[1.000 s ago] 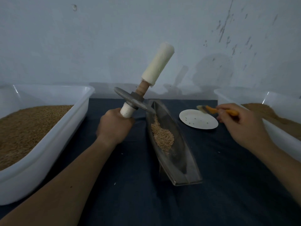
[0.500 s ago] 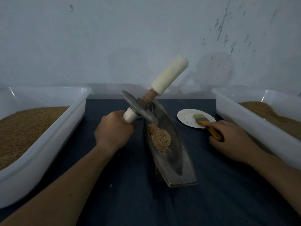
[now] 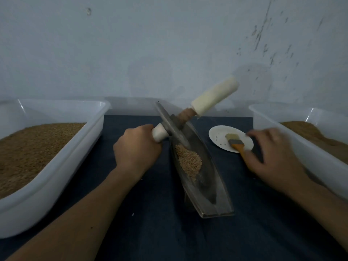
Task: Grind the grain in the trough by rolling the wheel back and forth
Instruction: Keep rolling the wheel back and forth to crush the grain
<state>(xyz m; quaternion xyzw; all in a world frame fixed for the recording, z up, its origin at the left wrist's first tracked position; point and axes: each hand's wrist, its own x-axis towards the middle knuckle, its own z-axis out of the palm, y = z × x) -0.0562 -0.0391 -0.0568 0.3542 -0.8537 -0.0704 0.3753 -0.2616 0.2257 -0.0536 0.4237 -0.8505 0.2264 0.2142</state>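
A long metal trough [image 3: 213, 187] lies on the dark cloth, its near end toward me. A small pile of grain [image 3: 189, 161] sits in its middle. The metal wheel [image 3: 172, 127] stands tilted at the trough's far end, its rim touching the far edge of the grain. My left hand [image 3: 137, 147] grips the wheel's left white handle. The right white handle [image 3: 214, 97] sticks up to the right, free. My right hand [image 3: 273, 155], blurred, hovers with spread fingers over the orange handle of a brush [image 3: 235, 142].
The brush's bristles rest on a small white plate [image 3: 218, 134] right of the trough. A white tub [image 3: 56, 166] of brown grain stands at the left, another white tub [image 3: 310, 157] with ground brown material at the right. A wall closes off the back.
The wheel came down from the air into the trough's far end. My right hand laid the brush on the plate and its fingers have spread off the handle.
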